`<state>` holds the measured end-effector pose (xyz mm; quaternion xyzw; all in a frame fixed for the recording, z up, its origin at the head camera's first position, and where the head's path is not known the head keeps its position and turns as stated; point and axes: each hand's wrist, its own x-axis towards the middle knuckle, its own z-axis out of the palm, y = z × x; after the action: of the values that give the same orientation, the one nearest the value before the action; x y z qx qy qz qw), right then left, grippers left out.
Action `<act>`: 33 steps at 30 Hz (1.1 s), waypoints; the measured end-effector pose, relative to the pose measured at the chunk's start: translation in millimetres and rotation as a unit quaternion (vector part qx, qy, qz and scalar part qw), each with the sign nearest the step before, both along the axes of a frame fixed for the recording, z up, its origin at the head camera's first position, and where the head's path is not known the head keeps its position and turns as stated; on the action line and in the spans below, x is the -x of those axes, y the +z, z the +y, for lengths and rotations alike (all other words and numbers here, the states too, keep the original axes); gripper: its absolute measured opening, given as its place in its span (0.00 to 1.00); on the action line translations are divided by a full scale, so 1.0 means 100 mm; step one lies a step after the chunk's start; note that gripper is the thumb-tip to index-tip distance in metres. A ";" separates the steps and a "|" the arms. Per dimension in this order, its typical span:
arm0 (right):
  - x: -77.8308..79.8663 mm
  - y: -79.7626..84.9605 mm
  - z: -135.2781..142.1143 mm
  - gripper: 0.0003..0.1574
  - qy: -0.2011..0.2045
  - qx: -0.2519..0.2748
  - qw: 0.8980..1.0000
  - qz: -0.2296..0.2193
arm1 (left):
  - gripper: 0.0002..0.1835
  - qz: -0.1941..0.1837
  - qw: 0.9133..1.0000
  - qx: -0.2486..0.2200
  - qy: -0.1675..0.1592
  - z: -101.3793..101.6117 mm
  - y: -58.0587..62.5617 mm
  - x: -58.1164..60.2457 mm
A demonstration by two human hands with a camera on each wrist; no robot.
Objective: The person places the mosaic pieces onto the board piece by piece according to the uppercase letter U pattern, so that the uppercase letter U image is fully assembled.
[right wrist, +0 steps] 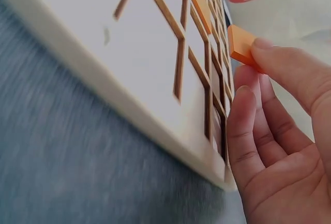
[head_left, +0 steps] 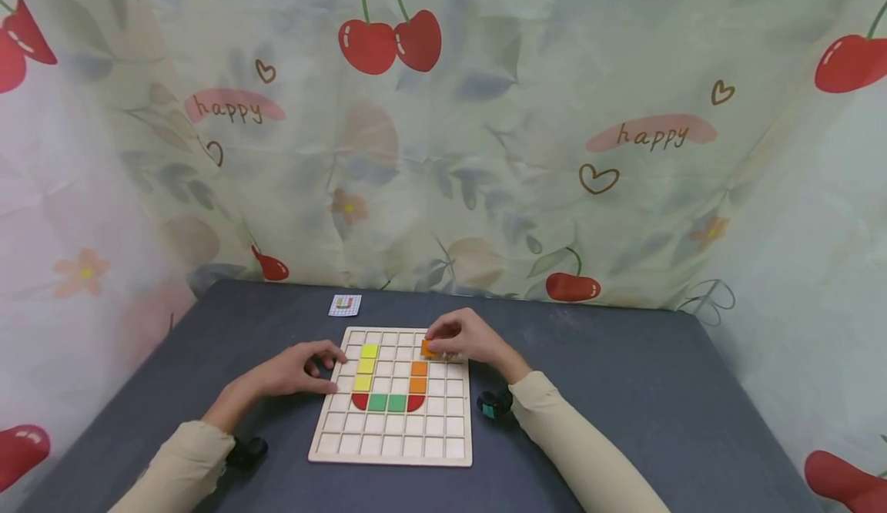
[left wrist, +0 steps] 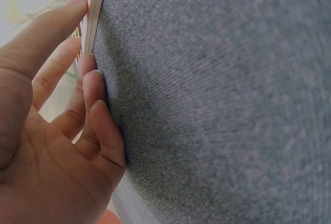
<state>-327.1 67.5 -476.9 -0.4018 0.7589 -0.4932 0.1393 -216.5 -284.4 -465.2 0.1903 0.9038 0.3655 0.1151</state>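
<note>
A wooden grid board (head_left: 450, 426) lies on the table with coloured tiles set in its cells. Yellow tiles (head_left: 365, 367) form a left column, and orange tiles (head_left: 419, 369) stand in a shorter right column. Below them, two green tiles (head_left: 386, 403) sit between a red rounded tile (head_left: 359, 401) and another red tile (head_left: 415, 403). My right hand (head_left: 474, 340) pinches an orange square tile (right wrist: 241, 45) between thumb and fingers, over the board's upper right cells. At the board's left edge, my left hand (head_left: 294, 369) rests with thumb and fingertips touching the rim, fingers loosely bent.
Behind the board lies a small card (head_left: 344, 305) printed with a coloured U-shaped pattern on a grid. A dark cloth covers the table (head_left: 610, 420). Patterned curtains (head_left: 443, 151) hang at the back and on both sides.
</note>
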 end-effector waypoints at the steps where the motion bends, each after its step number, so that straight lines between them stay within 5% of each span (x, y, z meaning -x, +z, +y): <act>1: 0.00 0.00 -0.03 0.08 0.000 -0.002 1.000 -0.003 | 0.22 0.001 1.000 0.000 -0.001 0.00 0.00 0.00; 12: 0.00 0.00 -0.15 0.07 -0.030 -0.043 0.998 -0.020 | 0.22 0.000 1.000 0.004 0.001 0.00 0.00 0.01; 33: -0.04 0.01 -0.21 0.05 -0.042 -0.073 0.996 0.025 | 0.22 -0.001 1.000 -0.010 -0.006 -0.01 0.00 0.01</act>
<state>-323.4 46.5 -475.6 -0.3707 0.8122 -0.4317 0.1285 -217.6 -285.3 -464.7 0.1964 0.8988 0.3741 0.1167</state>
